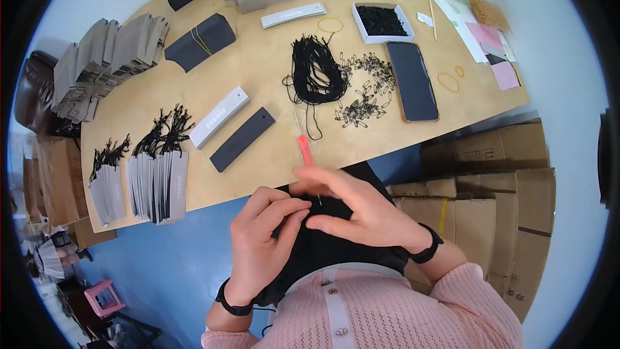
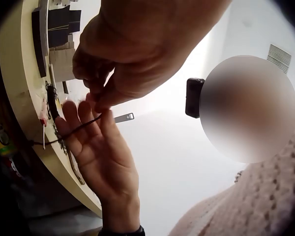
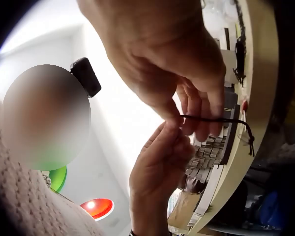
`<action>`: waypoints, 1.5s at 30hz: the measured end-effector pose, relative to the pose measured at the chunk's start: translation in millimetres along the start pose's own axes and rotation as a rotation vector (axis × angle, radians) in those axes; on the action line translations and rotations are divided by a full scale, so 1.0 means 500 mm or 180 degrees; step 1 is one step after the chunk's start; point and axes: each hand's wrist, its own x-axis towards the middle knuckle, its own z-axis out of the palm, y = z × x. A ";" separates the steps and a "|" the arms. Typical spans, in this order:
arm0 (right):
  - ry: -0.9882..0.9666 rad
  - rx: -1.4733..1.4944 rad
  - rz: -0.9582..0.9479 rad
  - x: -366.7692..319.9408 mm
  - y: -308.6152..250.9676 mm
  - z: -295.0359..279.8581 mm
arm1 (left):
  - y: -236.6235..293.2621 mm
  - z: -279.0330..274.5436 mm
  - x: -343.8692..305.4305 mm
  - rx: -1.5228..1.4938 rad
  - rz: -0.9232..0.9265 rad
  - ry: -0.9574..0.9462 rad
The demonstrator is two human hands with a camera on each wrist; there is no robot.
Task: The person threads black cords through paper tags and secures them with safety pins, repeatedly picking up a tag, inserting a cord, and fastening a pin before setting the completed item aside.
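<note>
In the head view both hands meet over the lap, just off the table's front edge. My left hand [image 1: 266, 223] has its thumb and fingertips pinched together on a thin black cord [image 2: 79, 129]. From that pinch the cord runs across the fingers of my right hand [image 1: 365, 210], with a knotted end hanging past them in the right wrist view. Right fingers are extended, the thumb apart from them, its tip beside the left fingertips. A small slotted metal tab [image 2: 124, 118] juts out beside the pinch. A red-handled tool [image 1: 305, 148] with a thin shaft lies at the table edge.
Looped black cords [image 1: 316, 84], scattered small pins [image 1: 361, 111], a phone [image 1: 413, 84] and a white box [image 1: 405, 33] of black bits lie on the table [image 1: 258, 58]. Corded tag stacks [image 1: 158, 184] stand at left. Cartons [image 1: 478, 220] lean below right.
</note>
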 end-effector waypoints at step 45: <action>-0.0024 0.0249 0.0797 -0.046 0.035 -0.044 | -0.135 -0.062 0.160 0.1297 0.0365 0.0594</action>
